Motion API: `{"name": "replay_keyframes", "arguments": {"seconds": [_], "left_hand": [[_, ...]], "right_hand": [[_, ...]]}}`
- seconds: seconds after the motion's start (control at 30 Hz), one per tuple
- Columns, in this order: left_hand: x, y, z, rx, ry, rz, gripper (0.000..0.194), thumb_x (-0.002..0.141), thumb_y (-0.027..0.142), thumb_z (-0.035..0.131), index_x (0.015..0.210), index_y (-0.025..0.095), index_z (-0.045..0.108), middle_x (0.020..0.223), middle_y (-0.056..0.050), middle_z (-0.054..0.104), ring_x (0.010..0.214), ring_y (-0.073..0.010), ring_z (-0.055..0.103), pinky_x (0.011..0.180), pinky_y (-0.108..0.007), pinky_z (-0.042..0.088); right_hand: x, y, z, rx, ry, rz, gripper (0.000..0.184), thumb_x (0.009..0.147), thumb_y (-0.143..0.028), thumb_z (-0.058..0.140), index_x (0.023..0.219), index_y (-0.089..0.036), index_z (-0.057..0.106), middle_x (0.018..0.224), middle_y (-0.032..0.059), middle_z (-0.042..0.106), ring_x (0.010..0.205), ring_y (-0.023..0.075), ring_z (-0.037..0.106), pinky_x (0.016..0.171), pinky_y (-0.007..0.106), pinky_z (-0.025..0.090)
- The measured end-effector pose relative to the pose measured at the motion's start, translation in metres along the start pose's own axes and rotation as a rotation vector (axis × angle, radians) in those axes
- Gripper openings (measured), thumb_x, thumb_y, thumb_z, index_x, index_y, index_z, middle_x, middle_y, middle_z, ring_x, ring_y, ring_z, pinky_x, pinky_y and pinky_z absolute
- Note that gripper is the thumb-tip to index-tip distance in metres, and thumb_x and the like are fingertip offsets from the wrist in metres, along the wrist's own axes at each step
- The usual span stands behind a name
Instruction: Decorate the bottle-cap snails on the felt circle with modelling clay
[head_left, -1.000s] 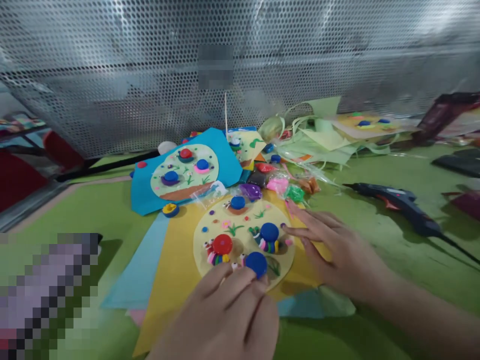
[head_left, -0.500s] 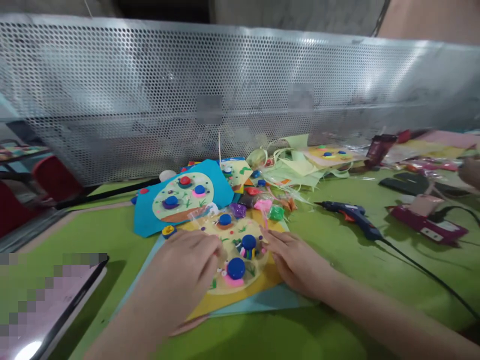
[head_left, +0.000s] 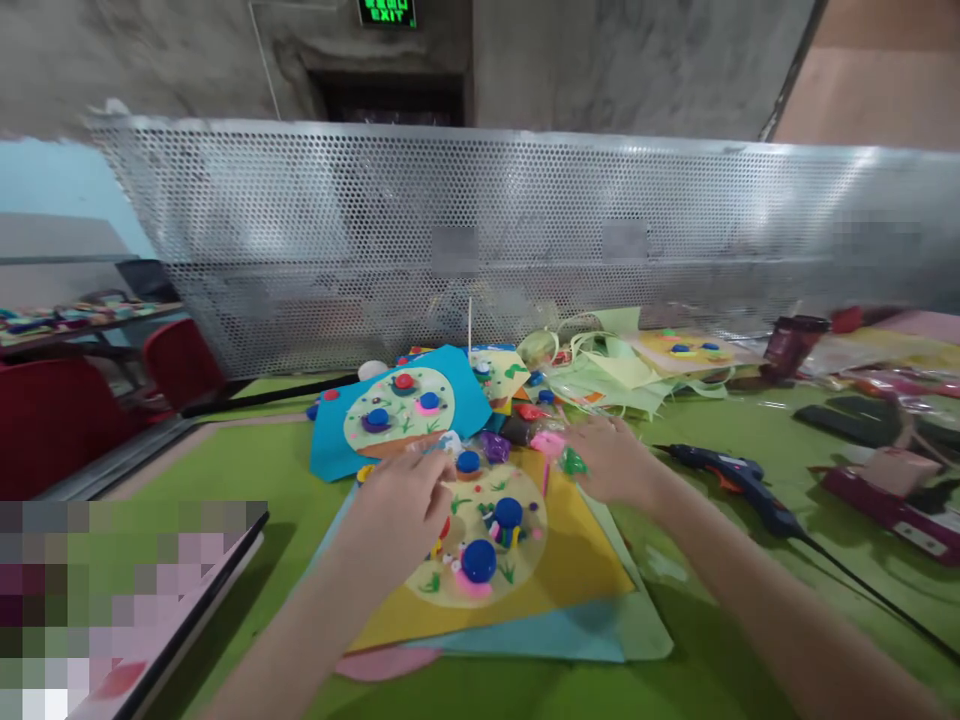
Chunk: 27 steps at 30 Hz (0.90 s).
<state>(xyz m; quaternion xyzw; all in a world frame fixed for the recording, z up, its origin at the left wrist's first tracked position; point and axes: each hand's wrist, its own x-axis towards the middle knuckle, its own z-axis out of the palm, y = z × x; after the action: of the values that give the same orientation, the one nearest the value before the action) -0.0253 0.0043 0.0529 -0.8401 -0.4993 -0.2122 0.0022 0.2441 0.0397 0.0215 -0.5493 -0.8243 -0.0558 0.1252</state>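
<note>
My left hand (head_left: 409,500) is over the left part of the craft picture, its fingers curled together; whatever they hold is hidden. The picture is a yellow sheet (head_left: 577,560) bearing a pale round piece, with blue bottle caps (head_left: 478,561), coloured clay and small green grass marks. My right hand (head_left: 611,460) reaches past its upper right corner, fingers stretched out beside a green clay packet (head_left: 574,461) and a pink clay packet (head_left: 548,444). A purple clay packet (head_left: 494,447) lies just left of these.
A blue craft sheet (head_left: 330,440) leans behind. To the right lie a glue gun (head_left: 739,485) with its cord and a maroon power strip (head_left: 885,515). A dark cup (head_left: 795,345) stands farther back. A tablet-like device (head_left: 202,600) is at left, and a perforated metal screen (head_left: 525,190) runs behind.
My right hand has left the picture's right side and moved forward to the clay packets. My left hand stays by the picture's left side. The camera view has tilted up.
</note>
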Motion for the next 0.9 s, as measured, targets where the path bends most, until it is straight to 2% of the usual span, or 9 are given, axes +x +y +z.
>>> {"name": "replay_keyframes", "arguments": {"seconds": [0.1,0.17,0.27,0.37,0.5,0.6,0.73,0.8,0.9], "left_hand": [[-0.003,0.008,0.008,-0.059,0.03,0.022,0.022,0.081,0.012,0.042,0.097,0.019,0.054,0.091,-0.007,0.069,0.087,-0.0242,0.064,0.073,-0.035,0.049],[-0.006,0.014,0.014,-0.12,0.051,0.059,0.03,0.081,0.013,0.047,0.11,0.021,0.049,0.096,-0.005,0.069,0.092,-0.0235,0.063,0.077,-0.035,0.049],[-0.009,0.022,0.023,-0.223,0.095,0.124,0.04,0.083,0.016,0.05,0.121,0.023,0.04,0.102,-0.004,0.069,0.1,-0.0219,0.061,0.086,-0.035,0.047],[-0.011,0.022,0.027,-0.307,0.158,0.155,0.037,0.086,0.018,0.05,0.121,0.025,0.039,0.104,-0.002,0.068,0.109,-0.0207,0.057,0.093,-0.037,0.043],[-0.009,0.017,0.022,-0.381,0.222,0.095,0.039,0.086,0.016,0.052,0.121,0.026,0.039,0.094,0.001,0.07,0.103,-0.0206,0.06,0.093,-0.04,0.042],[-0.007,0.013,0.016,-0.426,0.255,-0.012,0.056,0.083,0.016,0.056,0.132,0.024,0.029,0.089,-0.001,0.07,0.1,-0.0227,0.06,0.091,-0.044,0.042],[-0.006,0.012,0.011,-0.482,0.206,-0.115,0.082,0.077,0.016,0.065,0.142,0.02,0.014,0.085,-0.001,0.072,0.095,-0.0236,0.062,0.088,-0.044,0.043],[-0.007,0.014,0.01,-0.502,0.153,-0.134,0.087,0.075,0.016,0.067,0.143,0.02,0.013,0.083,0.0,0.073,0.091,-0.0242,0.063,0.085,-0.043,0.044],[-0.008,0.019,0.011,-0.524,0.095,-0.131,0.085,0.074,0.015,0.066,0.143,0.025,0.018,0.081,0.001,0.074,0.095,-0.0262,0.061,0.086,-0.042,0.042]], "right_hand": [[-0.005,0.002,0.011,0.004,0.024,-0.006,0.037,0.069,-0.011,0.061,0.106,-0.012,0.063,0.107,0.0181,0.066,0.106,0.0375,0.054,0.094,0.057,0.033],[-0.008,-0.003,0.012,0.024,0.068,-0.003,0.035,0.075,-0.011,0.057,0.11,-0.012,0.06,0.109,0.0181,0.064,0.107,0.0358,0.054,0.093,0.055,0.036],[-0.01,-0.023,0.005,0.095,0.149,-0.033,0.04,0.082,-0.015,0.051,0.121,-0.017,0.05,0.12,0.0145,0.058,0.115,0.0302,0.05,0.092,0.048,0.041],[-0.011,-0.049,-0.002,0.178,0.221,-0.112,0.044,0.081,-0.019,0.054,0.124,-0.022,0.043,0.117,0.009,0.059,0.113,0.0239,0.052,0.09,0.04,0.046],[-0.006,-0.073,-0.003,0.361,0.363,-0.245,0.044,0.079,-0.013,0.052,0.121,-0.025,0.044,0.112,0.0073,0.06,0.107,0.0228,0.055,0.088,0.039,0.048],[0.004,-0.08,0.002,0.426,0.43,-0.285,0.038,0.079,-0.014,0.051,0.116,-0.023,0.048,0.109,0.0087,0.061,0.105,0.0242,0.055,0.086,0.04,0.049],[0.006,-0.082,0.01,0.444,0.456,-0.257,0.029,0.079,-0.016,0.051,0.108,-0.021,0.053,0.099,0.0093,0.063,0.091,0.0231,0.061,0.072,0.035,0.054],[0.001,-0.081,0.014,0.496,0.425,-0.173,0.029,0.077,-0.018,0.053,0.105,-0.022,0.055,0.096,0.0075,0.064,0.084,0.0216,0.063,0.066,0.033,0.054],[-0.008,-0.079,0.017,0.625,0.337,-0.033,0.031,0.076,-0.021,0.055,0.106,-0.024,0.056,0.099,0.0063,0.064,0.082,0.0202,0.064,0.07,0.033,0.054]]}}
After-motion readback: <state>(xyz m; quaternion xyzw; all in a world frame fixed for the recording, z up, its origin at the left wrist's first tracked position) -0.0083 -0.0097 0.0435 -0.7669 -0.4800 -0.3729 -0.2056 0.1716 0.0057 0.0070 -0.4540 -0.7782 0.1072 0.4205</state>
